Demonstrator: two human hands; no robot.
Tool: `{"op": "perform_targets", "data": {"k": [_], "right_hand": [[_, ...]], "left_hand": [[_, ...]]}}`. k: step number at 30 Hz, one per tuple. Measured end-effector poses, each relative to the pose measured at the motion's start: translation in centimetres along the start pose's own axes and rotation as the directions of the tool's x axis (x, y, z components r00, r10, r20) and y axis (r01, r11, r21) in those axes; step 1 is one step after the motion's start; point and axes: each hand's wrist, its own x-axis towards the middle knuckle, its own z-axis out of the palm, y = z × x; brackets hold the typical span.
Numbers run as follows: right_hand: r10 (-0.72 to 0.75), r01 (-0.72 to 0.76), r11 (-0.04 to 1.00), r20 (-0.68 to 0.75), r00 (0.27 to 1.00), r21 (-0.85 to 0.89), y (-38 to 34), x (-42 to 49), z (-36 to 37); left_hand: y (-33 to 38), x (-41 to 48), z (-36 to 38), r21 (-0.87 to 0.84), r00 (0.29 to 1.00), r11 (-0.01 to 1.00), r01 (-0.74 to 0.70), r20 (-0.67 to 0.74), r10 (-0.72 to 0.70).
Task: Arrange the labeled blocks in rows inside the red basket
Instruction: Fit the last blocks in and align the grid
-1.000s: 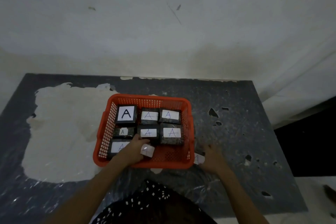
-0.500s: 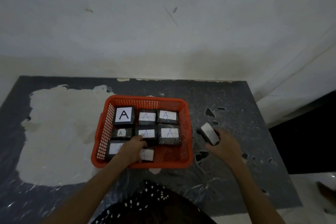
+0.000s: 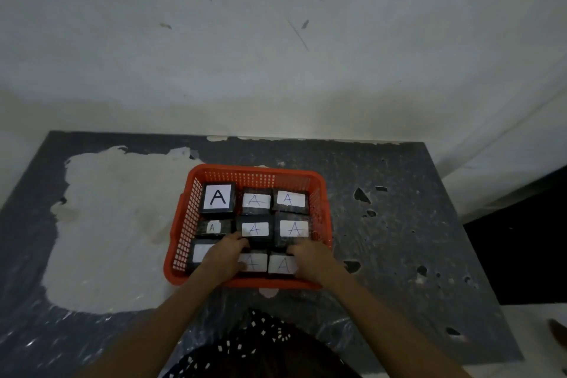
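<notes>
Nine labelled blocks fill the red basket (image 3: 319, 193). Left hand (image 3: 222, 256) and right hand (image 3: 311, 258) press curled fingers on the near row; whether either grips, I cannot tell. Pushing unevenly could tilt the near-right block (image 3: 282, 264) against its neighbour.

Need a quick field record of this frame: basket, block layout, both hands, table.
basket: red basket on table, near centre
blocks: nine labeled blocks, three rows of three, all marked A where the label shows
back row: large printed A block at left, two handwritten to its right
front row: left block partly covered; right block under the right hand
left hand: on front row, over left and middle blocks
right hand: on front-right block
grip: cannot tell for either hand
table: dark top, pale worn patch at left
</notes>
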Motion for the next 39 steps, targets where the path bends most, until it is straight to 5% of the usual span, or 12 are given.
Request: {"op": "perform_targets", "data": {"k": [9,15,20,28,31,36,39], "right_hand": [[0.054,-0.043,0.997,-0.185,0.981,0.063,0.8,-0.4,1.1],[0.012,0.007,0.997,-0.27,0.963,0.072,0.9,0.4,1.1],[0.058,-0.046,0.997,-0.215,0.975,0.062,0.9,2.5,0.7],[0.043,-0.038,0.999,-0.169,0.985,0.029,1.2,2.8,1.0],[0.037,-0.024,0.998,-0.241,0.97,0.058,1.4,1.8,0.3],[0.295,-0.119,0.943,-0.611,0.734,0.311,1.7,-1.3,-0.5],[0.542,-0.167,0.712,-0.383,0.748,0.683,2.1,-2.1,-0.8]], "left_hand": [[-1.6,-1.2,-0.4,0.029,0.974,0.988,-0.151,-0.168,0.154],[-3.1,-2.3,-1.2,0.171,0.936,0.985,-0.014,-0.343,0.073],[-3.2,-1.6,-1.0,0.08,0.952,0.982,0.172,-0.27,-0.145],[-4.2,-2.0,-1.2,0.102,0.972,0.984,0.148,-0.198,-0.126],[-4.2,-3.1,-2.2,0.114,0.952,0.987,0.115,-0.297,-0.077],[-5.2,-5.6,-3.0,-0.106,0.799,0.968,0.228,-0.548,-0.248],[-5.1,-6.4,-3.2,-0.439,0.795,0.867,0.237,-0.425,-0.432]]}}
